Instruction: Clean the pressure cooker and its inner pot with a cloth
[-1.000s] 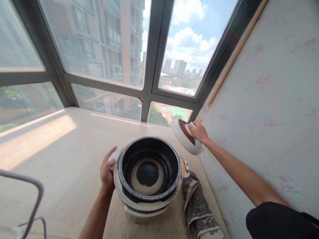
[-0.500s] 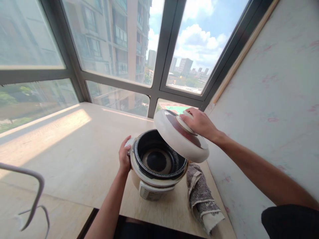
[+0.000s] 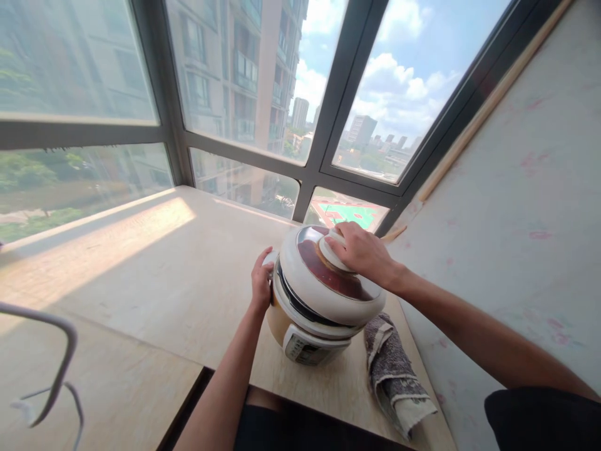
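An electric pressure cooker (image 3: pixel 277 319) with a white and tan body and a front control panel (image 3: pixel 310 348) stands on the pale wooden ledge. Its white lid (image 3: pixel 300 285), with a brown-red and shiny centre, sits over the pot, slightly tilted. A dark strip of the rim shows between lid and body at the front left. My right hand (image 3: pixel 364 250) is closed around the lid's knob (image 3: pixel 332 252). At the cooker's left side, my left hand (image 3: pixel 261 280) grips the white side handle (image 3: pixel 271 257). The inside of the pot is hidden beneath the lid.
A grey-brown towel (image 3: pixel 394 369) lies bunched right of the cooker, by the flowered wall (image 3: pixel 507 250). Grey window frames (image 3: pixel 244 161) rise behind the ledge (image 3: pixel 154 282). A bent grey metal tube (image 3: pixel 66 338) stands at the lower left.
My right hand has brought the lid leftward from the right side onto the pot, covering its dark inside. My left hand keeps hold of the side handle. The view has shifted, showing the ledge's front edge.
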`<state>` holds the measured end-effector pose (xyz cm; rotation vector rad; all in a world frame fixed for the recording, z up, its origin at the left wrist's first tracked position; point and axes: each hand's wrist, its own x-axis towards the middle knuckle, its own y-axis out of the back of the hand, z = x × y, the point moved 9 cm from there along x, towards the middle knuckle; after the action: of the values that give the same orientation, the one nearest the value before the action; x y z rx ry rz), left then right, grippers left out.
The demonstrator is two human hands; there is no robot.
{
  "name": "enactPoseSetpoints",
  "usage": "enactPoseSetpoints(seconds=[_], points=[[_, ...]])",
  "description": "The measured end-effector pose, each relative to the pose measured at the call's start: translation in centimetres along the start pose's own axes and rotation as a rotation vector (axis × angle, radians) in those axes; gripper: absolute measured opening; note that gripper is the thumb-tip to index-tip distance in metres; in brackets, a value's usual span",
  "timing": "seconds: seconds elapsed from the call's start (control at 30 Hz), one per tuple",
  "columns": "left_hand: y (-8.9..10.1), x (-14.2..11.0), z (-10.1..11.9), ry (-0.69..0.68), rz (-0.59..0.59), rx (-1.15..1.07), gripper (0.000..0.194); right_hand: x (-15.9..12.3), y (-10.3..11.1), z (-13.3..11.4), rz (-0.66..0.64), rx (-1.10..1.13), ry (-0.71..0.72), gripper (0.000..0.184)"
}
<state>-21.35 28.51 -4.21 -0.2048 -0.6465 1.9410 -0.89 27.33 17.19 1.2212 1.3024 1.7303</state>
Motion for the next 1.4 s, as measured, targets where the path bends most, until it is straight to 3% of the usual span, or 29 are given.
enactPoseSetpoints(seconds=[0.47, 0.83, 1.17, 1.4], points=[[0.4, 0.4, -1.0, -0.053, -0.034, 0.057, 0.058, -0.8, -2.8, -1.9, -0.063, -0.132, -0.002, 0.033], [0.2, 0.1, -0.5, -0.055, -0.018, 0.012, 0.060, -0.6, -4.0, -2.2, -0.138, -0.172, -0.060, 0.040], [0.3, 0.2, -0.6, -0.042, -0.013, -0.032, 0.059, -1.1, -3.9, -2.0, -0.062, -0.108, -0.151, 0.041], [0.4, 0.3, -0.9, -0.034, -0.015, -0.057, 0.060, -1.1, -3.7, -2.0, -0.095, -0.055, -0.193, 0.041]])
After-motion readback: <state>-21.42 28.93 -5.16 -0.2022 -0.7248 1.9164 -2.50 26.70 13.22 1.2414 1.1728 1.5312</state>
